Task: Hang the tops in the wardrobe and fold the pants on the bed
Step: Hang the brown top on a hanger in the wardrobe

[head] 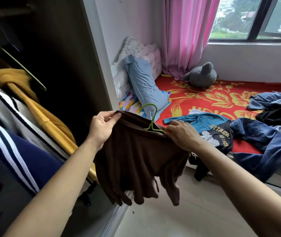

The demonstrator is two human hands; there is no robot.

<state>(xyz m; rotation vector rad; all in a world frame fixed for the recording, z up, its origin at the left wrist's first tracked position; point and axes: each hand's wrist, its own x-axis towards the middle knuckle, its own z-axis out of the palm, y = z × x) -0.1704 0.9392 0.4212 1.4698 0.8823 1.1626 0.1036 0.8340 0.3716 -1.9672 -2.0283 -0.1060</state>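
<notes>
Daylight from the window [256, 17] falls on a bed [204, 101] with a red patterned cover, where jeans [259, 137] and a blue printed shirt [210, 121] lie crumpled near a grey plush toy [201, 76]. Between bed and open wardrobe [54, 48], above the tiled floor [187, 212], a brown top [136, 165] sits on a green hanger [151, 117]; the left grip [102, 127] pinches one shoulder, and the right grip [179, 134] clamps the other at the hanger's arm.

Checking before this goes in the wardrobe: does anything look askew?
Yes. The green hanger sits off-centre in the brown top, hook tilted, close to the right hand; the left hand pinches the opposite edge.
</notes>
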